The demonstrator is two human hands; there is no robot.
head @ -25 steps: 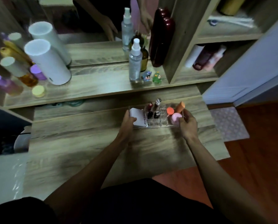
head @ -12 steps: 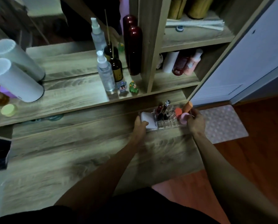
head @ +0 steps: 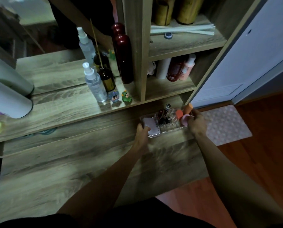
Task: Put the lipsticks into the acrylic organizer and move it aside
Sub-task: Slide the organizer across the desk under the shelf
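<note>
The clear acrylic organizer [head: 171,127] rests near the right end of the wooden desk [head: 71,162], just below the shelf ledge. Dark lipsticks [head: 162,116] stand upright in its middle cells, one with a silver cap [head: 167,106]. A white compact [head: 151,126] lies in its left part; orange and pink sponges [head: 183,116] fill its right part. My left hand [head: 141,134] grips the organizer's left end. My right hand [head: 197,123] holds its right end.
On the ledge behind stand a clear spray bottle [head: 95,84], a brown reed-diffuser bottle [head: 107,79], a tall dark red bottle [head: 124,58], two small figurines [head: 120,97] and a white cylinder [head: 7,97]. Shelf cubbies [head: 175,69] hold bottles. A pink mat [head: 226,125] lies on the floor.
Both hands have slid the organizer rightward along the desk toward its right end, and my view has turned right with it.
</note>
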